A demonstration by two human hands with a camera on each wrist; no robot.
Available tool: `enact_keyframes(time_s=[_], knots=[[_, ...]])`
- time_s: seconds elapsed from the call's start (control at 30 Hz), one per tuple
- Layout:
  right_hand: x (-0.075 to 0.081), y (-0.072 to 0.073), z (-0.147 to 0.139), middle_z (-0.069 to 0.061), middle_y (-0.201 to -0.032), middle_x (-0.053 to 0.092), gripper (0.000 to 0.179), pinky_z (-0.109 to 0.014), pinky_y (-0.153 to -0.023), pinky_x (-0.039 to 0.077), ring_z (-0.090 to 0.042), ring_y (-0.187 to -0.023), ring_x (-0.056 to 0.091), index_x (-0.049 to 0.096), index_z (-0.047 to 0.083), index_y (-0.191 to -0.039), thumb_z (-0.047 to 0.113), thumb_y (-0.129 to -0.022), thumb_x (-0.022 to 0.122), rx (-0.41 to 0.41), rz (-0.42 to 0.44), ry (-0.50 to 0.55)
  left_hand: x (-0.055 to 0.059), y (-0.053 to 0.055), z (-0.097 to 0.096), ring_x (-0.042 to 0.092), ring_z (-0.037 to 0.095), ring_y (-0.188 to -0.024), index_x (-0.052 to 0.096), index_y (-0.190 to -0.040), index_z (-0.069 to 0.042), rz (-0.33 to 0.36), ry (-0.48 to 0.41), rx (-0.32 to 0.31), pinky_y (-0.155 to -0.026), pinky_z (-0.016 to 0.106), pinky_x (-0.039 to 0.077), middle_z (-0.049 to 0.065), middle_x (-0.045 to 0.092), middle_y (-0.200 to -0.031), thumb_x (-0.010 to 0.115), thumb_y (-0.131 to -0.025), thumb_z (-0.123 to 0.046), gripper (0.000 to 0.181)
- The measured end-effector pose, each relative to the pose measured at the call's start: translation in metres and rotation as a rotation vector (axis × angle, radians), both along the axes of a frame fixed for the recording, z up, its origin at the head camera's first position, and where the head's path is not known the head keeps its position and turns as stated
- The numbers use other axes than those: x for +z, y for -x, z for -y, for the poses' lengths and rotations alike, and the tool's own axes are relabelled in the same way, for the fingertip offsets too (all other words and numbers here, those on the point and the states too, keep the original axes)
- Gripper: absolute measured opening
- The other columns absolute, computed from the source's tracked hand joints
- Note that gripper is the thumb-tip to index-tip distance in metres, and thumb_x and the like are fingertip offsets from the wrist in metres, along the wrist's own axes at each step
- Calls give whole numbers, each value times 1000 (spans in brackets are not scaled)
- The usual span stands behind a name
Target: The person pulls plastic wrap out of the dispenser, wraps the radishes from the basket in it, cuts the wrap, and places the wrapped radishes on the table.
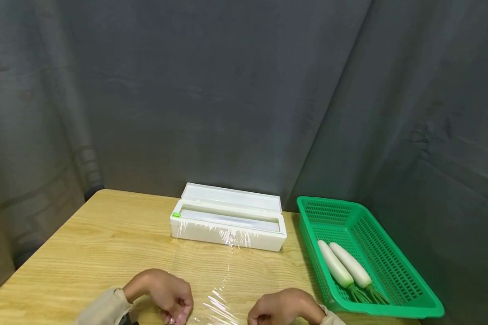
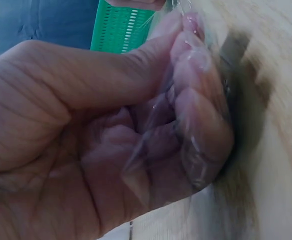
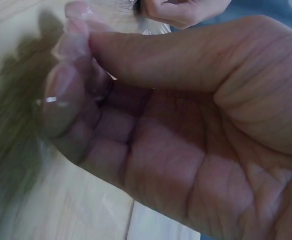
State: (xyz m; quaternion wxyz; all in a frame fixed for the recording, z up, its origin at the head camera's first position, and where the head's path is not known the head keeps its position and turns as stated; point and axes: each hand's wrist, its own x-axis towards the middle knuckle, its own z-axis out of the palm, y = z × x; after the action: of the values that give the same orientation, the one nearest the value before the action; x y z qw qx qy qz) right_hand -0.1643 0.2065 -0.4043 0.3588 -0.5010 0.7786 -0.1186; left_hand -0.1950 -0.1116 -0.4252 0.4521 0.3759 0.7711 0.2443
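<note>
A sheet of clear plastic wrap (image 1: pixel 219 302) stretches from a white wrap dispenser box (image 1: pixel 227 239) toward the front of the table. My left hand (image 1: pixel 171 293) pinches one corner of the film between thumb and curled fingers; in the left wrist view the film clings over the fingers (image 2: pixel 201 110). Across from it, my right hand (image 1: pixel 282 307) pinches the film's other corner, thumb against the fingertips (image 3: pixel 63 92). Both hands are low over the wooden table. The dispenser's lid (image 1: pixel 232 197) stands raised at the back, with the roll visible inside and a green slider (image 1: pixel 176 215) at its left end.
A green plastic basket (image 1: pixel 390 309) stands at the right of the wooden table (image 1: pixel 105 234), holding two white radishes (image 1: pixel 351 264) with green stems. Grey curtains (image 1: pixel 211 90) hang behind the table and along its sides.
</note>
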Motion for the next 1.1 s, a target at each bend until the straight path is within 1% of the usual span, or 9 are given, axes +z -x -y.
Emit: enact_keyframes(time_s=[0.1, 0.33, 0.57, 0.67, 0.8, 0.87, 0.93, 1.07, 1.1], knots=[[-3, 1, -1, 10, -69, 41, 20, -6, -59, 33, 10, -63, 32, 62, 5, -85, -9, -98, 56, -10, 14, 3, -1, -2, -2, 50, -4, -55, 70, -86, 7, 6, 14, 15, -55, 8, 43, -13, 54, -65, 68, -99, -4, 17], [-8, 3, -2, 9, -68, 42, 18, -7, -59, 33, 9, -62, 32, 62, 4, -86, -10, -98, 56, -26, 56, 9, -5, -4, -3, 50, -5, -54, 72, -84, 1, -111, 36, -21, -56, 9, 47, -10, 57, -63, 71, -97, -5, 15], [-8, 1, -4, 10, -70, 47, 17, -6, -61, 37, 11, -64, 36, 65, 5, -90, -11, -95, 60, -73, 36, 23, -5, -5, -3, 50, -5, -53, 73, -85, 0, -115, 27, -12, -55, 10, 47, -13, 56, -64, 72, -94, 2, 10], [-7, -2, -5, 11, -71, 50, 19, -7, -62, 40, 12, -65, 39, 66, 6, -90, -12, -92, 61, -108, 15, 25, -4, -5, -1, 51, -6, -53, 77, -86, 0, -123, 4, -27, -55, 11, 49, -7, 64, -65, 72, -90, 9, 11], [-6, -3, -6, 10, -68, 51, 20, -6, -60, 39, 13, -64, 38, 70, 5, -87, -14, -88, 63, -105, -2, 25, -4, -5, 0, 48, -10, -53, 79, -86, 1, -150, -43, -76, -55, 9, 47, 6, 72, -70, 74, -83, 16, 17], [-5, -3, -6, 9, -67, 51, 19, -6, -59, 39, 13, -63, 37, 72, 5, -86, -14, -87, 65, -102, 1, 19, -4, -7, 1, 47, -12, -53, 80, -84, 1, -165, -72, -75, -54, 8, 45, 8, 74, -70, 74, -81, 19, 19], [-3, -3, -7, 9, -66, 52, 19, -6, -58, 39, 13, -62, 37, 73, 4, -85, -13, -87, 66, -107, 11, 13, -4, -9, 2, 47, -12, -52, 80, -82, -1, -198, -90, -51, -53, 8, 45, 3, 74, -68, 75, -79, 19, 21], [-1, -4, -8, 11, -67, 53, 17, -6, -59, 40, 13, -63, 37, 74, 5, -85, -11, -87, 68, -117, 4, -4, -1, -15, 3, 48, -10, -51, 82, -78, -9, -251, -109, 36, -50, 10, 45, -11, 70, -64, 78, -79, 15, 24], [0, -3, -9, 13, -68, 54, 18, -6, -60, 40, 13, -64, 38, 75, 6, -86, -11, -88, 68, -122, -2, -7, -1, -17, 3, 50, -10, -53, 82, -78, -10, -269, -114, 39, -51, 11, 47, -13, 69, -64, 79, -79, 13, 23]])
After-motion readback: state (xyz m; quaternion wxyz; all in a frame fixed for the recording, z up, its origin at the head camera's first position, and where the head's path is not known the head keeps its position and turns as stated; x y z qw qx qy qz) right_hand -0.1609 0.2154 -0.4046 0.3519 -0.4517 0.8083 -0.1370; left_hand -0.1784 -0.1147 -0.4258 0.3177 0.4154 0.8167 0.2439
